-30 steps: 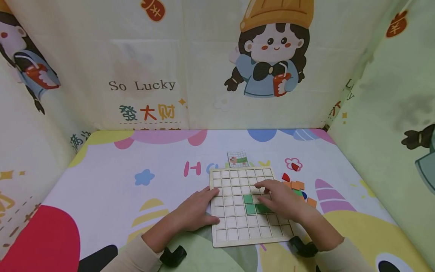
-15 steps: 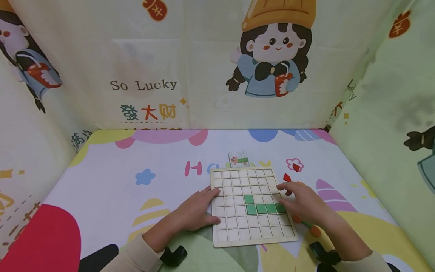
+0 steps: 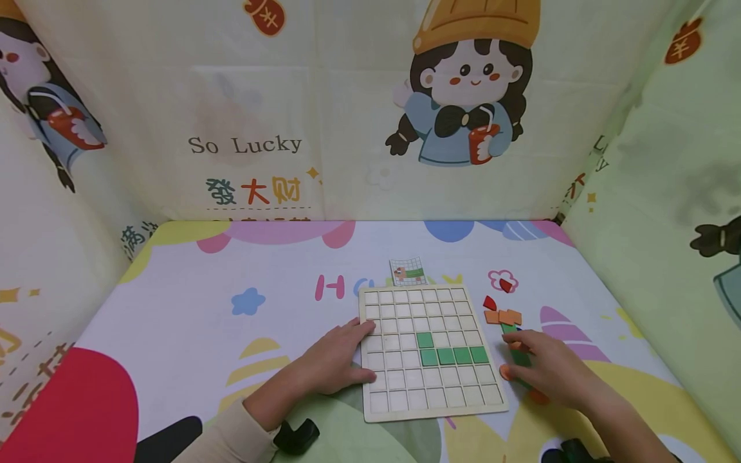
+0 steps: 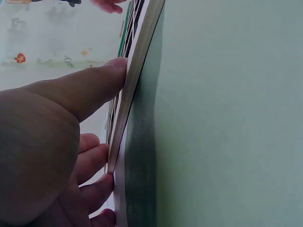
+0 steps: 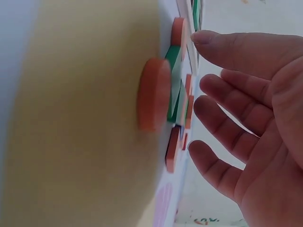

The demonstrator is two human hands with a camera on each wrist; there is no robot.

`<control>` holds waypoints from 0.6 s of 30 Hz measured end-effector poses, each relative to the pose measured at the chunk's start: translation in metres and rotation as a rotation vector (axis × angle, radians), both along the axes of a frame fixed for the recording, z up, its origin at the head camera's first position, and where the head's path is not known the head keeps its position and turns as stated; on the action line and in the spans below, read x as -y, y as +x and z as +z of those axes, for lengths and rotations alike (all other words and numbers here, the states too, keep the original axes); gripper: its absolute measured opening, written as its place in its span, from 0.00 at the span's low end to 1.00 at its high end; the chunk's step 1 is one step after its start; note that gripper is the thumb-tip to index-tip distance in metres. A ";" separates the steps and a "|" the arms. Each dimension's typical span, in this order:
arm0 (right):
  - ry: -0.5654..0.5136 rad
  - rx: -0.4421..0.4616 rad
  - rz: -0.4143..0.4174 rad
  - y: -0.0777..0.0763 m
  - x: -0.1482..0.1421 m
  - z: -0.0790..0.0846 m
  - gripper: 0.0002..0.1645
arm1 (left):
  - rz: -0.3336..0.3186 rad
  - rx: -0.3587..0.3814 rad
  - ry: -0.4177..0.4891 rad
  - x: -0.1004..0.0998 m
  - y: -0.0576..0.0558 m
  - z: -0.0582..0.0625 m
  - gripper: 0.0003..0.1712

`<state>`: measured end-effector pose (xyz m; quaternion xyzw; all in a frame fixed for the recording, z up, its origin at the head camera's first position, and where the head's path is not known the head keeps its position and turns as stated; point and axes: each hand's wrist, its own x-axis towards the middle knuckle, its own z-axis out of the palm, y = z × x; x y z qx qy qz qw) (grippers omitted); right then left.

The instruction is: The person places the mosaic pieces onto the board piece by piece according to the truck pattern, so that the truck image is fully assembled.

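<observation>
A wooden grid board [image 3: 399, 381] lies on the table. Several green square tiles [image 3: 446, 356] form a row in its cells, with one more green tile [image 3: 424, 340] above the row's left end. My left hand [image 3: 332, 357] rests along the board's left edge; in the left wrist view its thumb [image 4: 94, 90] lies against the edge. To the right of the board, my right hand [image 3: 550, 366] hovers over loose pieces, fingers spread apart and holding nothing. Beneath it in the right wrist view are an orange disc [image 5: 154, 94], another orange disc [image 5: 178, 35] and green pieces [image 5: 174, 61].
Orange square tiles [image 3: 503, 317] and two red wedge pieces [image 3: 489, 302] lie beyond my right hand. A small pattern card [image 3: 408, 271] sits just behind the board. Printed cloth walls [image 3: 347, 128] enclose the table on its back and sides.
My right hand has moved off the board, right and toward me, to the loose pieces. The full green row it partly covered now shows. The left hand stays put.
</observation>
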<state>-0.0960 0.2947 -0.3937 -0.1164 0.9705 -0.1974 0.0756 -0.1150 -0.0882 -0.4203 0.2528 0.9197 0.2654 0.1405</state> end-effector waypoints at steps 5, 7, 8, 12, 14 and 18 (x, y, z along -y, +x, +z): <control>0.002 -0.011 -0.018 0.006 -0.008 -0.005 0.35 | 0.005 0.002 -0.001 -0.001 0.000 -0.001 0.47; -0.003 -0.014 -0.031 0.009 -0.011 -0.007 0.34 | 0.006 0.003 -0.002 -0.001 -0.001 -0.001 0.47; -0.005 -0.015 -0.038 0.010 -0.012 -0.008 0.35 | 0.007 0.003 -0.001 -0.001 0.000 -0.001 0.47; 0.007 -0.020 -0.055 0.012 -0.016 -0.010 0.33 | 0.008 0.002 -0.005 0.000 0.000 -0.002 0.47; 0.019 -0.019 -0.052 0.011 -0.017 -0.010 0.30 | 0.009 0.002 -0.005 0.000 0.000 -0.002 0.47; 0.045 -0.022 -0.034 0.010 -0.018 -0.010 0.22 | 0.010 0.002 -0.003 0.000 0.000 -0.001 0.47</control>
